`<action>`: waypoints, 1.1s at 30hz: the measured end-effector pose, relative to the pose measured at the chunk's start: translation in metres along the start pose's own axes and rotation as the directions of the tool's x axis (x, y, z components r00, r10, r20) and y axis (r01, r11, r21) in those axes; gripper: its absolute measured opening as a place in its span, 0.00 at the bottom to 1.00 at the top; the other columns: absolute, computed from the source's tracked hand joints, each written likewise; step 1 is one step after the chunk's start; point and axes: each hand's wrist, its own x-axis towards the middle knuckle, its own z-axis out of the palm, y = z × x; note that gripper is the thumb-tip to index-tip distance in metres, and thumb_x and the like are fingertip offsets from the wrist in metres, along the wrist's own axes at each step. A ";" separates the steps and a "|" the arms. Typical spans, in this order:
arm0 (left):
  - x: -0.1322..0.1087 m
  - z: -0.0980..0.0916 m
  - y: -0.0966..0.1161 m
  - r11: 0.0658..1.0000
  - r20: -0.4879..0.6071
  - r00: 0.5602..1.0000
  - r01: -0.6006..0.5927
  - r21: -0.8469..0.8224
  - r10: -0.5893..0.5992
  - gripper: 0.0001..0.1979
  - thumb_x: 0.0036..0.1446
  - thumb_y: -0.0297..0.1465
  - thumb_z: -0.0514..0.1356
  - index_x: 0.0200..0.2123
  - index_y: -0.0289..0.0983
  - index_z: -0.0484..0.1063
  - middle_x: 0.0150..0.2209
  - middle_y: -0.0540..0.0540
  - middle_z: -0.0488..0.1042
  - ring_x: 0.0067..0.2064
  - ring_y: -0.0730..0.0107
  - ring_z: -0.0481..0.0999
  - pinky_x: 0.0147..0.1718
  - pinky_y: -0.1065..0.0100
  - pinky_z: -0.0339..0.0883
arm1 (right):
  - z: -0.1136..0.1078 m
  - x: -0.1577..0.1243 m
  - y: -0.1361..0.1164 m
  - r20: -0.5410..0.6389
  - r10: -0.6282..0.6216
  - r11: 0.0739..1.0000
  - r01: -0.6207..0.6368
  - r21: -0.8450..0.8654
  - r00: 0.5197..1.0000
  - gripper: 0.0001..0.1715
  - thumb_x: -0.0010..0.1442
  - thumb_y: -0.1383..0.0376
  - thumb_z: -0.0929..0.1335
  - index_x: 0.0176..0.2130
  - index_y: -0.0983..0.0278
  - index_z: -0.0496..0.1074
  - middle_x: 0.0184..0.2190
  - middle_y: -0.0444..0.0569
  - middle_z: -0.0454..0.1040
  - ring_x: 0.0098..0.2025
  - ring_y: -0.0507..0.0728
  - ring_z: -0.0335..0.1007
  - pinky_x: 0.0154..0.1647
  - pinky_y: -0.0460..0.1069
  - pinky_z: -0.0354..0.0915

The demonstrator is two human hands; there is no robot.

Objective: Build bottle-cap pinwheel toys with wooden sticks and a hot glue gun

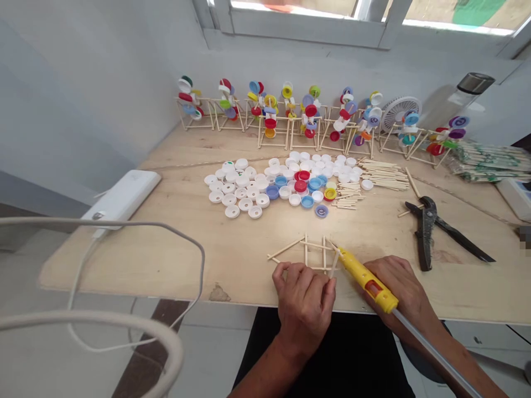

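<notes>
My right hand [404, 287] is closed around a yellow soldering iron [367, 279] with a red window in its handle. The thin tip points left, meeting a corner of a small frame of wooden sticks [306, 251] that lies flat on the table. My left hand [305, 301] is closed over the near side of that frame. A short translucent whitish stick [334, 264], which looks like a glue stick, rises between its thumb and forefinger to the iron's front end. The fingers hide part of the frame's near edge.
Behind the hands lie white bottle caps [244, 188], coloured caps [301, 186] and wooden sticks [384, 174]. Stick stands with cap wheels [311, 113] line the back. Black-handled cutters [427, 232] lie right; a power bank [124, 196] and a looping cable [201, 265] are left.
</notes>
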 end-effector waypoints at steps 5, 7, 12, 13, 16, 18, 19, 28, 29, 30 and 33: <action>0.000 -0.001 0.000 1.000 0.003 1.000 -0.002 0.011 0.002 0.06 0.53 0.26 0.60 0.24 0.37 0.69 0.23 0.51 0.70 0.33 0.67 0.67 0.46 0.55 0.55 | 0.001 0.000 -0.001 0.031 0.013 0.999 -0.015 0.040 0.999 0.04 0.65 0.67 0.61 0.38 0.64 0.64 0.32 0.48 0.69 0.34 0.57 0.65 0.39 0.54 0.55; 0.000 0.000 0.000 1.000 0.003 1.000 -0.007 0.011 0.007 0.06 0.53 0.26 0.60 0.24 0.37 0.69 0.23 0.50 0.70 0.33 0.67 0.67 0.45 0.55 0.55 | 0.001 0.001 -0.002 0.046 0.014 0.999 -0.017 0.048 0.999 0.04 0.64 0.67 0.60 0.36 0.64 0.63 0.32 0.48 0.69 0.34 0.58 0.65 0.39 0.55 0.56; 0.000 0.000 0.000 1.000 -0.006 1.000 -0.013 0.021 0.013 0.06 0.53 0.26 0.60 0.24 0.37 0.69 0.23 0.50 0.70 0.33 0.67 0.67 0.45 0.55 0.55 | 0.001 0.002 -0.005 0.025 0.138 0.987 -0.140 0.081 0.990 0.07 0.65 0.62 0.61 0.37 0.63 0.65 0.31 0.47 0.69 0.33 0.57 0.65 0.38 0.54 0.57; 0.000 0.001 0.000 1.000 -0.006 1.000 -0.013 0.022 0.013 0.06 0.53 0.26 0.60 0.24 0.37 0.68 0.23 0.50 0.70 0.33 0.67 0.67 0.45 0.55 0.56 | 0.002 0.003 -0.006 0.019 0.190 0.977 -0.191 0.099 0.982 0.08 0.65 0.61 0.61 0.36 0.62 0.66 0.31 0.46 0.69 0.33 0.57 0.66 0.38 0.54 0.58; 0.000 0.001 0.000 1.000 -0.007 1.000 -0.013 0.023 0.013 0.06 0.53 0.26 0.60 0.24 0.37 0.69 0.23 0.50 0.70 0.33 0.67 0.67 0.45 0.55 0.56 | 0.003 0.003 -0.006 0.015 0.357 0.920 -0.354 0.167 0.934 0.12 0.63 0.56 0.62 0.34 0.61 0.67 0.30 0.46 0.70 0.33 0.58 0.67 0.36 0.52 0.61; 0.000 0.001 0.000 1.000 -0.001 1.000 -0.010 0.024 0.010 0.06 0.53 0.27 0.60 0.24 0.37 0.69 0.23 0.50 0.70 0.33 0.67 0.67 0.45 0.55 0.55 | 0.003 0.004 -0.007 0.010 0.444 0.866 -0.432 0.252 0.896 0.13 0.62 0.54 0.64 0.35 0.61 0.68 0.32 0.47 0.72 0.35 0.59 0.68 0.34 0.51 0.63; 0.000 0.001 0.000 1.000 0.002 1.000 -0.009 0.025 0.008 0.06 0.53 0.27 0.60 0.24 0.37 0.69 0.23 0.50 0.70 0.33 0.67 0.67 0.45 0.56 0.55 | 0.003 0.005 -0.008 0.002 0.487 0.830 -0.463 0.312 0.874 0.14 0.62 0.53 0.64 0.36 0.61 0.69 0.34 0.48 0.73 0.37 0.60 0.69 0.34 0.51 0.65; 0.000 0.000 0.001 0.999 -0.001 1.000 -0.005 0.032 0.005 0.06 0.53 0.27 0.60 0.24 0.37 0.68 0.23 0.50 0.70 0.34 0.66 0.67 0.44 0.56 0.55 | -0.022 -0.005 -0.026 -0.110 0.718 0.598 -0.528 0.603 0.687 0.15 0.59 0.53 0.67 0.41 0.58 0.73 0.42 0.47 0.74 0.46 0.61 0.69 0.39 0.49 0.69; 0.000 0.000 0.001 0.999 -0.001 1.000 -0.003 0.034 0.003 0.06 0.53 0.28 0.60 0.24 0.37 0.68 0.23 0.50 0.70 0.34 0.65 0.67 0.43 0.56 0.55 | -0.023 -0.008 -0.027 -0.103 0.724 0.586 -0.529 0.614 0.682 0.15 0.59 0.52 0.67 0.41 0.57 0.73 0.42 0.46 0.75 0.46 0.61 0.69 0.38 0.49 0.69; 0.000 0.000 0.001 0.999 0.000 1.000 -0.003 0.035 0.003 0.06 0.53 0.28 0.60 0.25 0.37 0.68 0.23 0.49 0.70 0.34 0.65 0.67 0.43 0.57 0.55 | -0.023 -0.011 -0.027 -0.095 0.729 0.577 -0.534 0.617 0.678 0.15 0.59 0.52 0.67 0.41 0.57 0.73 0.41 0.46 0.75 0.45 0.61 0.70 0.37 0.48 0.69; 0.000 0.000 0.000 0.999 0.004 1.000 -0.006 0.034 0.005 0.04 0.53 0.28 0.60 0.27 0.37 0.69 0.24 0.49 0.70 0.34 0.65 0.67 0.43 0.57 0.55 | -0.020 -0.022 -0.027 -0.075 0.732 0.576 -0.556 0.600 0.677 0.16 0.58 0.51 0.67 0.41 0.58 0.74 0.40 0.47 0.75 0.44 0.61 0.71 0.36 0.48 0.71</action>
